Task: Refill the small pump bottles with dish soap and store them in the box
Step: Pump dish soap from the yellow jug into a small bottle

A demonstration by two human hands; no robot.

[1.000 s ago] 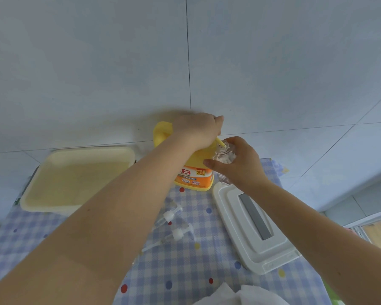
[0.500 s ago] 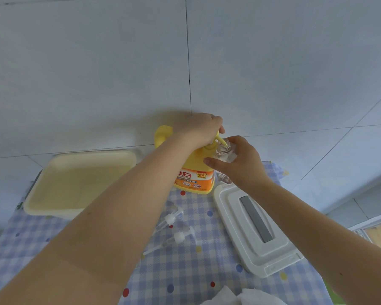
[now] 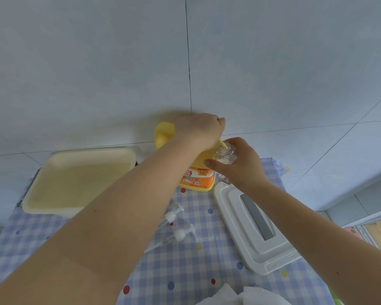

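Note:
A large yellow dish soap jug (image 3: 195, 177) with an orange label stands at the back of the table. My left hand (image 3: 201, 132) rests on top of its pump head, fingers curled over it. The yellow spout (image 3: 223, 144) reaches into the open neck of a small clear bottle (image 3: 224, 154), which my right hand (image 3: 242, 164) grips and holds up to the spout. Two white pump tops with tubes (image 3: 174, 216) (image 3: 180, 234) lie loose on the checked cloth. The cream box (image 3: 79, 179) stands at the left with nothing visible inside.
A white lid (image 3: 255, 230) with a grey strip lies on the right of the blue checked tablecloth (image 3: 185, 271). White tissue (image 3: 240, 296) shows at the bottom edge. A tiled wall stands right behind the jug.
My left hand has risen on the pump head. My right hand keeps the small bottle under the spout.

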